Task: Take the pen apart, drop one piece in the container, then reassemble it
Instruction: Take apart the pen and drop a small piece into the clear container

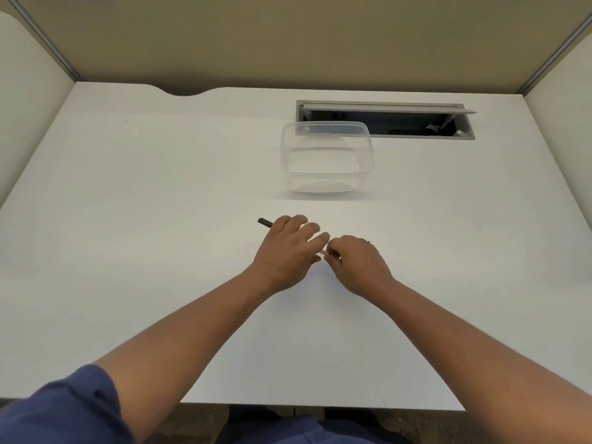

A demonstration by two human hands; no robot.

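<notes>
A thin pen lies across the middle of the white desk, mostly covered by both hands. Its black end (264, 222) sticks out to the left of my left hand (290, 248), which rests over the barrel with fingers curled around it. My right hand (354, 261) pinches a pale, whitish section of the pen (323, 252) between the two hands. The clear plastic container (326, 157) stands empty and open a little beyond the hands, slightly to the right.
An open grey cable hatch (384, 120) is sunk into the desk (128, 219) just behind the container. Beige partition walls (288, 36) enclose the desk at the back and on both sides. The desk's front edge runs near my body.
</notes>
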